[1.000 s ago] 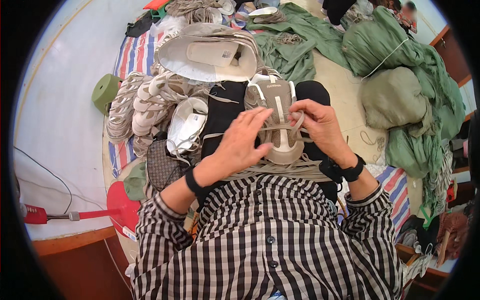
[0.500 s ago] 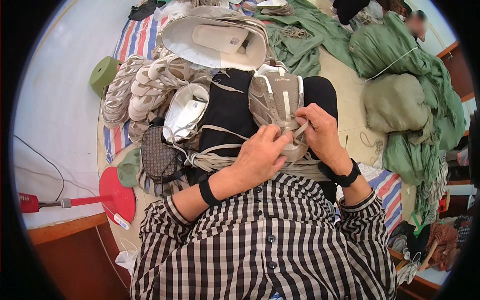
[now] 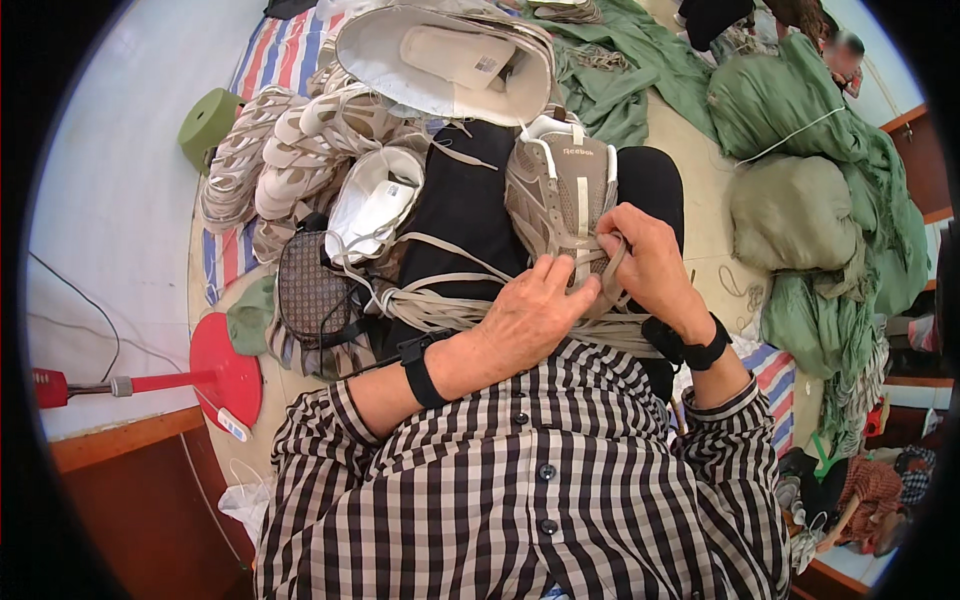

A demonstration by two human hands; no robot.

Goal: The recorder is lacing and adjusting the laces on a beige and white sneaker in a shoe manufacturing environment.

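- Working close to the lace [image 3: 615, 266], the left hand [image 3: 535, 308] has been brought from the shoe's left side to its near end within a second; whether its fingertips are closed on anything cannot be told.
- The lace is pinched between the right hand's [image 3: 650, 268] thumb and forefinger.
- The shoe [image 3: 562, 200] is supported on the black trousers [image 3: 465, 195]; both hands seem committed to the lace.

At centre frame, the black-trousered lap [image 3: 465, 205] carries a taupe shoe [image 3: 560, 195] and pale laces [image 3: 440, 310]; the floor [image 3: 705, 200] bears an olive sack [image 3: 795, 215] at right.
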